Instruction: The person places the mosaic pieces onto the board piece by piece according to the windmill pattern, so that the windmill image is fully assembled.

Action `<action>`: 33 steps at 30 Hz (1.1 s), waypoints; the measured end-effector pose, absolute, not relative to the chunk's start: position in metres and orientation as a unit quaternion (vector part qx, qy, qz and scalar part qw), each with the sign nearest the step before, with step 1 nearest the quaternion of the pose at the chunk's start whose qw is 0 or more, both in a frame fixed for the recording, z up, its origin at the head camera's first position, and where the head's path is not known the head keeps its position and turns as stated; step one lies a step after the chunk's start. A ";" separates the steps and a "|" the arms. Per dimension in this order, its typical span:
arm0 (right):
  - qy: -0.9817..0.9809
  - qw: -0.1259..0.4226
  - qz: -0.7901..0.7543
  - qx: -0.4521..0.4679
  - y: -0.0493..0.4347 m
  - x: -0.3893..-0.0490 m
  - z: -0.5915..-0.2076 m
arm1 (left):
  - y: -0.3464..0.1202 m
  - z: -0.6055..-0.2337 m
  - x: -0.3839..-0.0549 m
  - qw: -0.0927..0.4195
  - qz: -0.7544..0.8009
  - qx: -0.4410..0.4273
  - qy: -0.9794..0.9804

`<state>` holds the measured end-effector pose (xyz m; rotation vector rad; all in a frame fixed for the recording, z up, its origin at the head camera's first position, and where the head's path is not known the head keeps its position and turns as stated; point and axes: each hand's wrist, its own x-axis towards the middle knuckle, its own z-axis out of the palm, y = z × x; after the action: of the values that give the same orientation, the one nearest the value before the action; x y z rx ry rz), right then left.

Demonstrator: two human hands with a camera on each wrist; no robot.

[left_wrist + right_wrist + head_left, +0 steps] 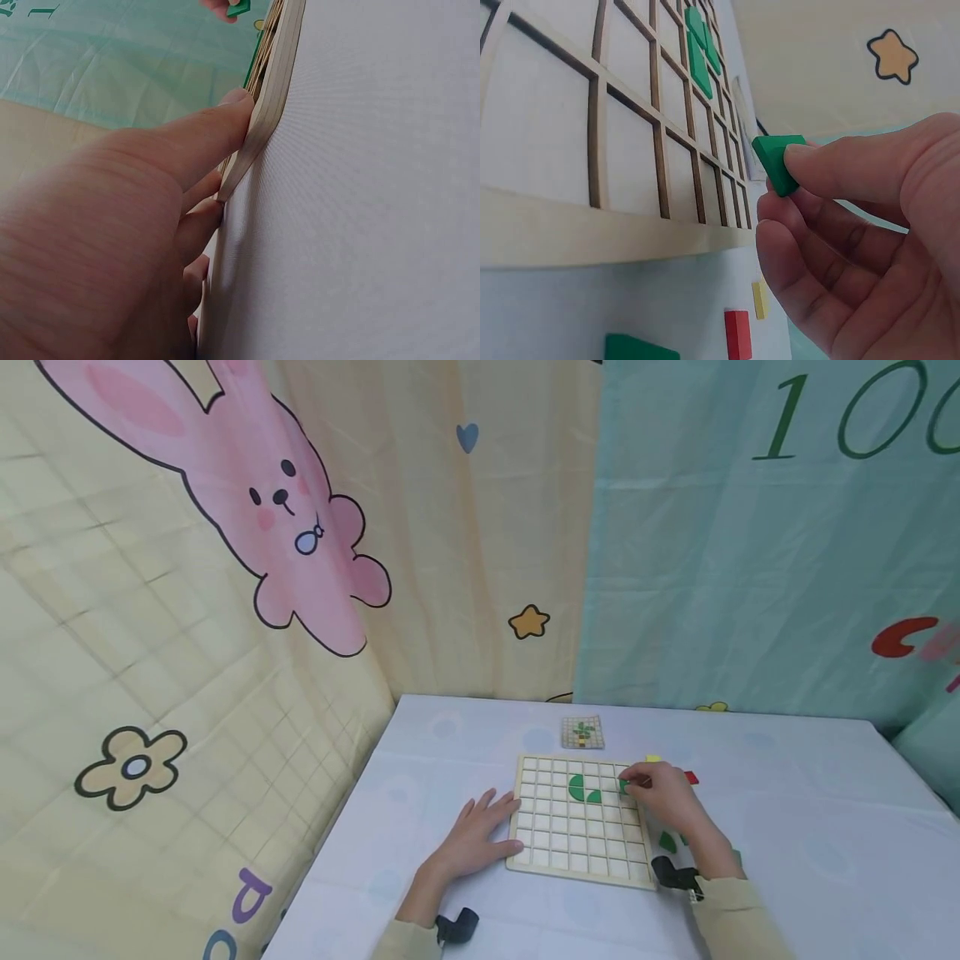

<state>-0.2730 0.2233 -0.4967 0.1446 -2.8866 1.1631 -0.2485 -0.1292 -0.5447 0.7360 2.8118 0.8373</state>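
A wooden grid board lies flat on the table, with several green pieces set in its upper middle cells. My left hand rests at the board's left edge, fingers spread; in the left wrist view the thumb touches the board's rim. Above the board's right edge, my right hand pinches a small green quarter-round block between thumb and fingers. The right wrist view shows that block held clear of the grid.
A small pattern card lies behind the board. To its right are a yellow block, a red block and loose green blocks, some partly hidden by the right arm. Printed curtains hang behind the table.
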 end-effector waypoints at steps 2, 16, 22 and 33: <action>-0.924 0.010 0.380 0.047 0.220 -0.273 -0.498 | -0.129 -0.544 -0.248 0.060 0.277 0.242 0.928; -0.923 0.011 0.381 0.045 0.207 -0.273 -0.506 | -0.128 -0.541 -0.246 0.062 0.276 0.236 0.929; -0.926 0.020 0.373 0.058 0.206 -0.276 -0.509 | -0.128 -0.540 -0.245 0.057 0.280 0.238 0.928; -0.929 0.020 0.366 0.053 0.200 -0.272 -0.510 | -0.128 -0.541 -0.245 0.056 0.281 0.236 0.929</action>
<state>-0.2723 0.2002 -0.5098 0.1655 -2.8818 1.1343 -0.2455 -0.1275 -0.5407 0.7149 2.8171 0.8524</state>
